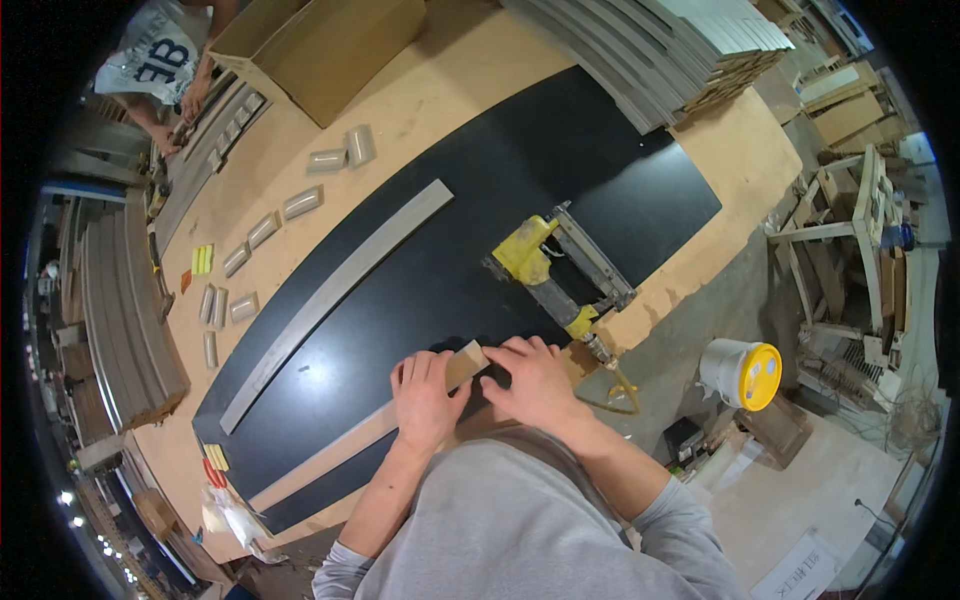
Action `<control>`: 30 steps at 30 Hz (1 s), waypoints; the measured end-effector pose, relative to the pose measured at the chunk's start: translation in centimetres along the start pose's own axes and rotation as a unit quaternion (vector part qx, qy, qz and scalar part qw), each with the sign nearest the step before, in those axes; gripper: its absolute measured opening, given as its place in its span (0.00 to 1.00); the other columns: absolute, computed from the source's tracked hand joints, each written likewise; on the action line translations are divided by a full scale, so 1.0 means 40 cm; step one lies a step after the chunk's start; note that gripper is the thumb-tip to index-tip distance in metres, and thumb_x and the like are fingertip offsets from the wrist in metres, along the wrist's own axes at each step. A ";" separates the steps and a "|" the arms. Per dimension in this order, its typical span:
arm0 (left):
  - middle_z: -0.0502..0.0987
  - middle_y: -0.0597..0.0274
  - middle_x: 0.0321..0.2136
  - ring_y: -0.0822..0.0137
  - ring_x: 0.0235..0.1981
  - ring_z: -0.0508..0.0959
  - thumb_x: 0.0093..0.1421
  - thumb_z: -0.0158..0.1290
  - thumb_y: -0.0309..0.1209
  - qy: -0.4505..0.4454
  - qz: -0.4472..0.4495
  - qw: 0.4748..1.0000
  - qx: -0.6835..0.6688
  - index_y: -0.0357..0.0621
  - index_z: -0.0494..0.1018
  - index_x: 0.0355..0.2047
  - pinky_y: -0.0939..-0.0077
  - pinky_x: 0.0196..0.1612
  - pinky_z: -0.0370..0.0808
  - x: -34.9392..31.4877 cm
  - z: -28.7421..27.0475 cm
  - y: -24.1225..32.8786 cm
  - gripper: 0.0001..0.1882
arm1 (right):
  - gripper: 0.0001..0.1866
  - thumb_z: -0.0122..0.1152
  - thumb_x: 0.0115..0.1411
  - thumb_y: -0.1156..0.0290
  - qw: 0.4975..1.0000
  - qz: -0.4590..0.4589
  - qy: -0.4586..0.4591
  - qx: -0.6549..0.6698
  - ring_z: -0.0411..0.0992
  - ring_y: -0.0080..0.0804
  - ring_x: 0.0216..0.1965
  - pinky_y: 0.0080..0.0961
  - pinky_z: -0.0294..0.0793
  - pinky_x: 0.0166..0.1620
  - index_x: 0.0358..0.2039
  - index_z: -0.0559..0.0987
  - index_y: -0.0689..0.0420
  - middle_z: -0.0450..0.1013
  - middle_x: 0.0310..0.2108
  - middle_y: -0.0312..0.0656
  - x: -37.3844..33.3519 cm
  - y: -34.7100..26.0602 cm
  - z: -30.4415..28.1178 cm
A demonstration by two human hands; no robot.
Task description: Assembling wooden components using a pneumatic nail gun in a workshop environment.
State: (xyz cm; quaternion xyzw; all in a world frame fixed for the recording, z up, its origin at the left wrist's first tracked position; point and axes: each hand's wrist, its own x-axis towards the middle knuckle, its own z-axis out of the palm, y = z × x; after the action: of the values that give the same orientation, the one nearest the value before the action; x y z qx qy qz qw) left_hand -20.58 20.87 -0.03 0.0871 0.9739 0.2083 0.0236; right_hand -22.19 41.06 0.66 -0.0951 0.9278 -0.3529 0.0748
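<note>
A long pale wooden strip (345, 440) lies along the near side of a black panel (480, 230) with a curved edge. Near the strip's right end, my left hand (425, 398) grips it, fingers over the far side and thumb on the near side. My right hand (537, 385) is at the strip's tip, its index fingertip against or very close to it, thumb and fingers apart. Across the panel lies a second, grey strip (340, 300), slightly curved. A yellow nail gun (545, 260) rests on the panel beyond my right hand, with a hose at its lower end.
Grey strips (660, 60) are stacked at the far right; a cardboard box (330, 50) stands at the back. Several clear-wrapped rolls (303, 202) and red-handled scissors (214, 474) are on the left. A co-worker (160, 75) works at far left. A white bucket (720, 370) with yellow lid stands right.
</note>
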 end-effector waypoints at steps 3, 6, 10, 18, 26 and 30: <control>0.77 0.57 0.47 0.52 0.53 0.75 0.51 0.72 0.34 -0.004 -0.014 1.000 0.001 0.44 0.78 0.51 0.53 0.58 0.69 0.000 0.000 0.002 0.28 | 0.18 0.72 0.56 0.60 0.992 -0.036 0.117 0.006 0.76 0.45 0.46 0.44 0.75 0.47 0.47 0.86 0.48 0.78 0.43 0.37 0.080 0.040 -0.034; 0.76 0.58 0.48 0.53 0.55 0.74 0.50 0.73 0.35 0.004 -0.032 0.999 -0.012 0.45 0.78 0.51 0.53 0.60 0.68 -0.010 0.006 -0.005 0.28 | 0.26 0.74 0.55 0.65 0.973 -0.045 0.180 -0.134 0.75 0.47 0.46 0.45 0.76 0.47 0.56 0.83 0.47 0.75 0.49 0.40 0.151 0.057 -0.092; 0.76 0.59 0.47 0.54 0.56 0.73 0.50 0.73 0.35 0.023 -0.029 0.998 -0.054 0.47 0.79 0.52 0.52 0.62 0.66 -0.009 0.018 -0.010 0.28 | 0.45 0.77 0.54 0.73 0.986 0.054 0.114 -0.112 0.75 0.55 0.52 0.51 0.78 0.54 0.72 0.68 0.43 0.67 0.58 0.50 0.206 0.082 -0.093; 0.74 0.60 0.44 0.54 0.54 0.73 0.48 0.74 0.34 0.055 -0.030 0.994 -0.089 0.47 0.80 0.51 0.51 0.64 0.64 -0.023 0.039 -0.037 0.28 | 0.49 0.65 0.56 0.80 0.993 0.085 -0.019 -0.075 0.81 0.50 0.48 0.41 0.83 0.50 0.77 0.61 0.37 0.69 0.58 0.51 0.249 0.036 -0.204; 0.73 0.59 0.42 0.55 0.53 0.73 0.48 0.73 0.35 0.058 -0.008 0.992 -0.108 0.47 0.79 0.50 0.51 0.62 0.65 -0.028 0.024 -0.040 0.28 | 0.41 0.66 0.65 0.79 0.881 0.203 -0.257 0.342 0.70 0.17 0.27 0.18 0.74 0.32 0.76 0.64 0.49 0.80 0.46 0.37 0.137 -0.076 -0.312; 0.73 0.59 0.42 0.55 0.53 0.74 0.47 0.74 0.34 0.063 -0.008 0.991 -0.115 0.47 0.78 0.50 0.51 0.61 0.65 -0.025 0.032 -0.042 0.28 | 0.38 0.72 0.62 0.74 0.912 0.168 -0.274 0.257 0.73 0.16 0.35 0.19 0.77 0.40 0.73 0.70 0.49 0.80 0.45 0.33 0.098 -0.111 -0.254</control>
State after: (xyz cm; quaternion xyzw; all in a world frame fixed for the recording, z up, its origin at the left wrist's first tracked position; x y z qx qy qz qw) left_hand -19.77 19.70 -1.88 0.0625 0.9438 0.3236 -0.0263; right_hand -27.55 43.41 10.86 -0.0086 0.7505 -0.5215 0.4058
